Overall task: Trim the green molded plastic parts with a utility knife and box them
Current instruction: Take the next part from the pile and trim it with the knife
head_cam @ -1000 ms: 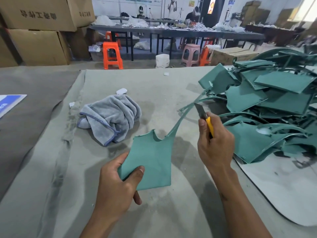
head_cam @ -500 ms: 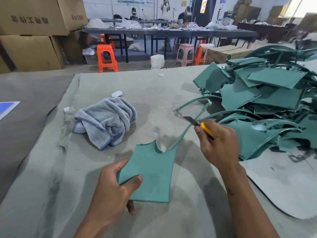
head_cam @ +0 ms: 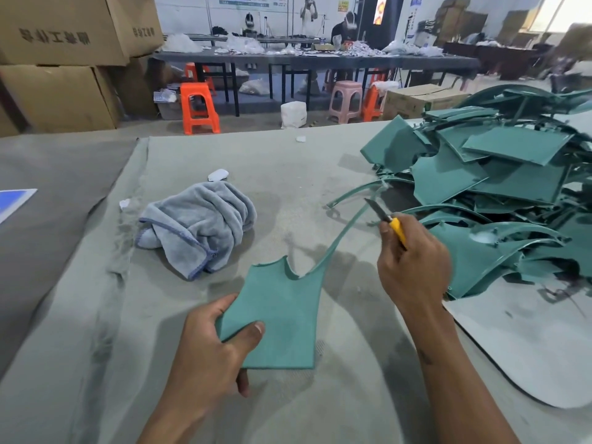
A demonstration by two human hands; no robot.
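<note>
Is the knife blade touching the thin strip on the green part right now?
Cannot tell. In the head view the utility knife blade tip sits right beside the green part strip; no clear gap or contact shows.

On the table lay one grey towel (head_cam: 198, 225), one utility knife (head_cam: 389, 221), one held green part (head_cam: 282, 315) (plus an uncountable pile (head_cam: 499, 187)).

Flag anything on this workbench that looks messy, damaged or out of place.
Nothing looks damaged. The green molded plastic parts lie in a jumbled, overlapping heap at the right, not stacked. A crumpled grey towel sits mid-table with small white scraps nearby. The grip on the held green part and yellow utility knife looks normal.
</note>
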